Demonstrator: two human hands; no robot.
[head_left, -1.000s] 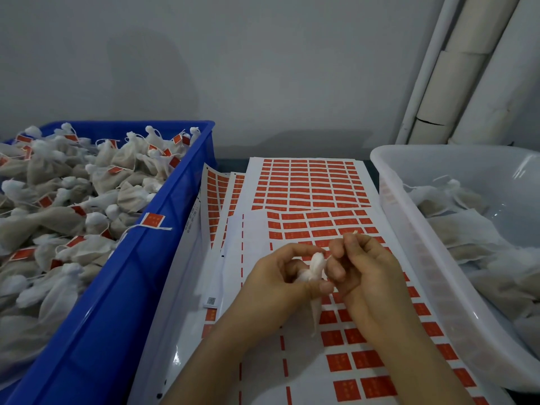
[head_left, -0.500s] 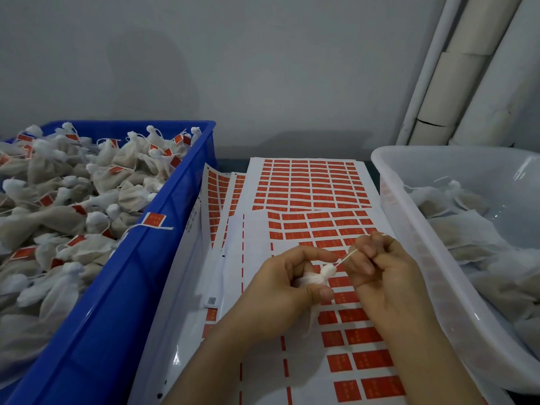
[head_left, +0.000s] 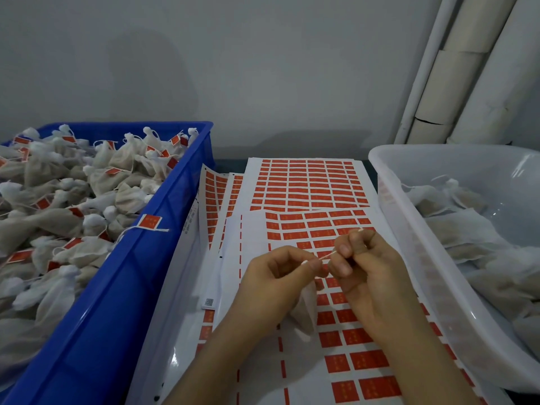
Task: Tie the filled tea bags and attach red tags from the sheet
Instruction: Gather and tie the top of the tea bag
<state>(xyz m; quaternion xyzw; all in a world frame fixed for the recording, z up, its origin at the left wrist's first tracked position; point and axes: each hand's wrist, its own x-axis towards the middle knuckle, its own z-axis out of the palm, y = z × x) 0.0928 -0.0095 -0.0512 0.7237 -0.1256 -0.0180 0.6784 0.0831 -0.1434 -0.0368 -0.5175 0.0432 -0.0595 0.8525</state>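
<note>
Holding a tea bag over the sticker sheet, I see my two hands close together in the middle. My left hand is curled, and its thumb and first finger pinch the top of the bag, so the bag hangs down under that hand, just above the sheet. My right hand is curled too, and its fingers pinch a thin white string. The string runs tight from the left fingertips across to the right fingers. I cannot tell if there is a knot in it.

The sheet lies flat under both hands and has rows of red tags on it. More sheets poke out from under it on its far side. To the left of the sheet sits a blue bin piled with tied bags that have red tags. To the right of the sheet sits a clear tub with plain bags and no red on them.
</note>
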